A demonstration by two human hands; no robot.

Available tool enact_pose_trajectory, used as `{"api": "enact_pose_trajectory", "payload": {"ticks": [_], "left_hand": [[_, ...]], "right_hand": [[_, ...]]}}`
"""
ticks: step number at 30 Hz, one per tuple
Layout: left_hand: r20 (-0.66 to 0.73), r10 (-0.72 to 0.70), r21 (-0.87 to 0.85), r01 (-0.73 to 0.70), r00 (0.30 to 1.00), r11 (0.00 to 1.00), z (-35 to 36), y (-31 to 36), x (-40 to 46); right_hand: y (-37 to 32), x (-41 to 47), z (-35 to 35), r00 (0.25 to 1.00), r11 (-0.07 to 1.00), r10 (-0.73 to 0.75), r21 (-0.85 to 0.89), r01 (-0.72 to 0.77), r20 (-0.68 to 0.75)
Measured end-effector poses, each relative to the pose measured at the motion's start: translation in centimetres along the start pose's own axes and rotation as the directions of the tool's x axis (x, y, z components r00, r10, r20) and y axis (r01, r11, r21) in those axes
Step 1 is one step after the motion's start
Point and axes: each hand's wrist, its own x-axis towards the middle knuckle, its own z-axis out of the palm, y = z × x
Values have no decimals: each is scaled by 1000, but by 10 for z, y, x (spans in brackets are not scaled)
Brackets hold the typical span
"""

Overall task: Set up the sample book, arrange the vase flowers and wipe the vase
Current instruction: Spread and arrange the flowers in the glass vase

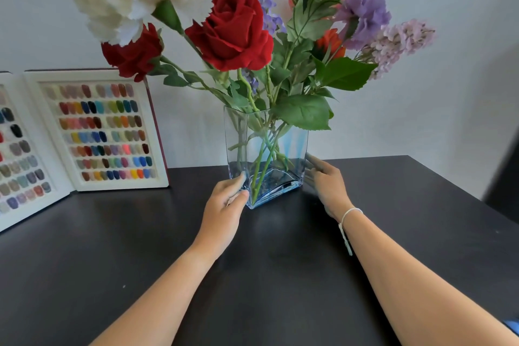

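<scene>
Clear glass vase, top-heavy with flowers, is standing toward the table's back edge, left hand fingers pressing its near-left wall, right hand fingers straight, blurred, apparently touching; an uneven push is risking tipping.

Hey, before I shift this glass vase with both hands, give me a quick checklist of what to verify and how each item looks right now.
1. Left hand on the vase: ok, straight fingers touch its near left wall.
2. Right hand on the vase: cannot tell, the fingers are blurred at its right wall.
3. Vase upright on the table: ok, base sits flat.
4. Stems contained: ok, the flowers all stand inside the vase, though they fan wide.
5. Sample book out of the way: ok, it stands open at the left, apart from the vase.
6. Wiping cloth at hand: not ok, none in view.
</scene>
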Motion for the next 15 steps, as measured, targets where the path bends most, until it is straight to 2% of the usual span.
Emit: {"api": "enact_pose_trajectory", "payload": {"ticks": [15], "left_hand": [[23, 44, 105, -46, 999, 993, 1, 0, 1]], "right_hand": [[3, 10, 0, 1000, 1000, -13, -28, 13, 15]]}}
